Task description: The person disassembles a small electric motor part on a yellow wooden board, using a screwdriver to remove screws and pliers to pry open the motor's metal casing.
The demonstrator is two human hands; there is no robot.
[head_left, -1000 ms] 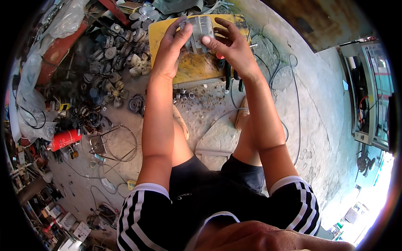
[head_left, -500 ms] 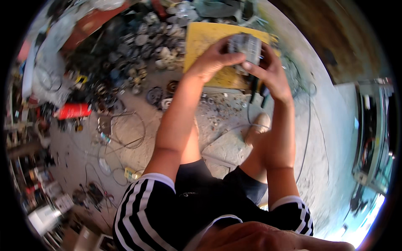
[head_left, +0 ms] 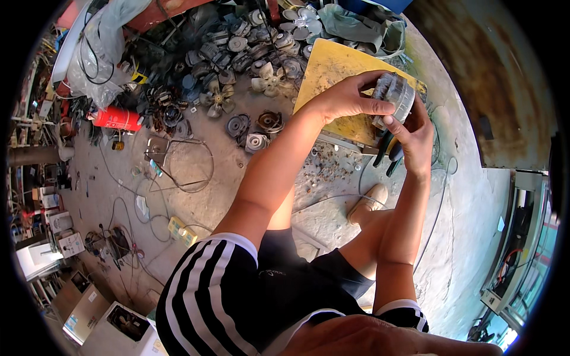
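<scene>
A round grey electric motor (head_left: 394, 95) with a ribbed metal casing is held above the yellow board. My left hand (head_left: 355, 99) grips its near left side, the thumb laid across the casing and the fingers partly hidden behind it. On the right side, my right hand (head_left: 414, 133) clasps the same motor, its thumb pressed to the lower edge. Dark-handled tools (head_left: 389, 149), which look like pliers, jut from the board's near edge below the motor. The worn yellow board (head_left: 332, 68) is stained and partly covered by my hands.
Several old motors and fan blades (head_left: 270, 79) are heaped at the far left. A red cylinder (head_left: 117, 118) lies on the floor left of them. Cables and a wire ring (head_left: 189, 166) spread across the floor. A rusty brown panel (head_left: 484, 77) stands at right.
The view has shifted, so the board and hands now appear farther right. The motor is turned to a different angle, with both hands still around it.
</scene>
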